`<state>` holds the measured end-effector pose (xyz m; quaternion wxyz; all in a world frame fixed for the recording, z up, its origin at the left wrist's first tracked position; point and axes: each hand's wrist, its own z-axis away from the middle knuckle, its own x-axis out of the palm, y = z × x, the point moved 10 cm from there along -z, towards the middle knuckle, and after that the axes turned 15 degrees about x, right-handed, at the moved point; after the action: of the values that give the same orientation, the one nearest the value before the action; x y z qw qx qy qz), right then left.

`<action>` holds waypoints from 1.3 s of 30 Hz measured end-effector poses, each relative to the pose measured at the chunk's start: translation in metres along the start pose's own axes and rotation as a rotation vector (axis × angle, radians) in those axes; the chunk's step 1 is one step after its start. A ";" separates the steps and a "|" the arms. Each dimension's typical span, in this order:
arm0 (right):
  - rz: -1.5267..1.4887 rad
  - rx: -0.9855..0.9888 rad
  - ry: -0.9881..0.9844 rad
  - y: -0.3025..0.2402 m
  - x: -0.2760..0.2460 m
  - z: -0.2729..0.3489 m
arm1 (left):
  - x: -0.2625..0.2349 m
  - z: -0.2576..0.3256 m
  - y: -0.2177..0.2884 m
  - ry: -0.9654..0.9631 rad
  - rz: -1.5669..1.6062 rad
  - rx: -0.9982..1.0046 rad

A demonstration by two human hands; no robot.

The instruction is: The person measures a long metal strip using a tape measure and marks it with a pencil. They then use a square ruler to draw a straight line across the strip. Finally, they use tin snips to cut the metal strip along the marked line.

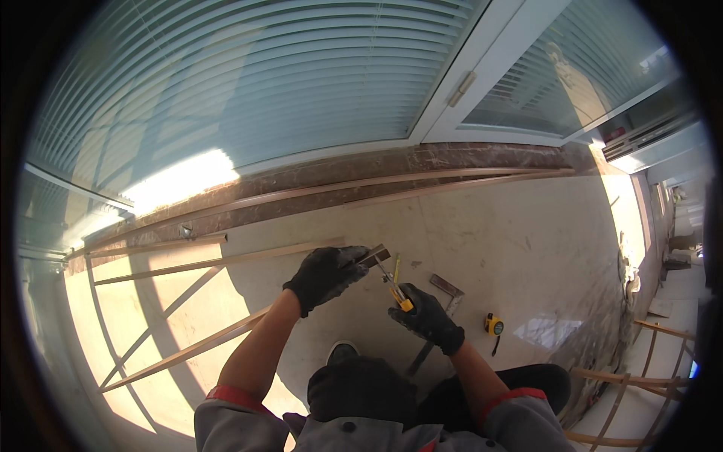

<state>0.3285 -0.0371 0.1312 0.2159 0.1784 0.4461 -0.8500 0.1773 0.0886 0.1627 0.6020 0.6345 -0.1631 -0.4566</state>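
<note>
In my gloved left hand (pixel 325 279) is a short brown strip (pixel 376 256), gripped near its end. My gloved right hand (pixel 428 318) is closed around a yellow-handled tool (pixel 404 299) with a slim metal front, whose exact kind I cannot make out. The tool's tip points up toward the strip; whether they touch is unclear. A thin yellow strip (pixel 397 267) shows just beyond the tool. Right of my right hand lies a try square (pixel 452 297) with a dark stock and metal blade. Farther right rests a yellow and black tape measure (pixel 493 325).
Long wooden strips (pixel 301 194) lie along the base of the glazed wall with blinds (pixel 301 83). A wooden frame (pixel 181 264) is on the floor at left, and a wooden lattice (pixel 640 380) at lower right. A dark bar (pixel 419 358) lies near my knees.
</note>
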 end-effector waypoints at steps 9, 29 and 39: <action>0.026 -0.030 0.040 0.006 0.003 -0.004 | -0.004 0.001 0.012 0.075 -0.267 0.212; 0.016 0.109 -0.074 0.039 0.024 -0.013 | 0.004 -0.003 0.000 0.001 -0.175 0.017; -0.050 0.046 0.030 0.009 0.012 -0.006 | 0.004 -0.005 0.002 0.062 -0.335 0.194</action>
<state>0.3234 -0.0390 0.1157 0.1837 0.1846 0.4338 -0.8626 0.1843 0.0883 0.1618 0.4585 0.7215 -0.0800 -0.5127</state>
